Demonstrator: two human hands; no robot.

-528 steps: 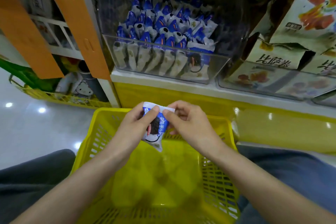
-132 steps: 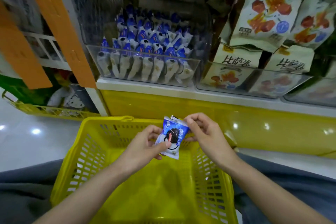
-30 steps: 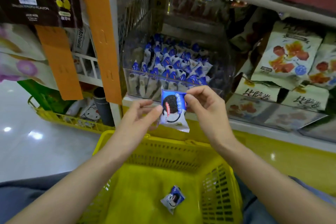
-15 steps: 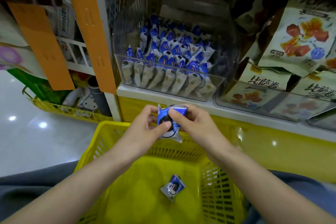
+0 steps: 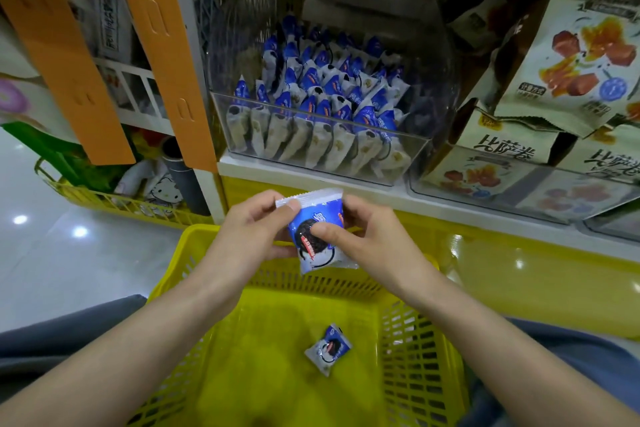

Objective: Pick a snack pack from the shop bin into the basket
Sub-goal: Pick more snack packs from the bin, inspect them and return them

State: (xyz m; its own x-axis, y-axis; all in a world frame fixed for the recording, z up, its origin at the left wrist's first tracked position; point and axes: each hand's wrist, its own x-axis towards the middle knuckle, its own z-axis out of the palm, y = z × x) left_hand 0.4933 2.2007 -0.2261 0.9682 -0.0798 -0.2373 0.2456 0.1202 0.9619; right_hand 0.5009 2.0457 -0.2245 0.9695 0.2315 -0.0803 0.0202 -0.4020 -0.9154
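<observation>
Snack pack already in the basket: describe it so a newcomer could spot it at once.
Start at the yellow basket at the bottom of the view. On its floor, right of centre, lies a small blue-and-white snack pack showing a dark cookie. Unlike the matching held pack, gripped above it by the left hand and right hand, it lies loose and alone.

We see a glossy pale floor (image 5: 69, 270) on the left, bright light spots (image 5: 80, 231) glinting off it. Ahead stands a white shelf (image 5: 263, 170) on a shiny yellow base (image 5: 536, 291), with orange strips (image 5: 162, 55) hanging beside it.
</observation>
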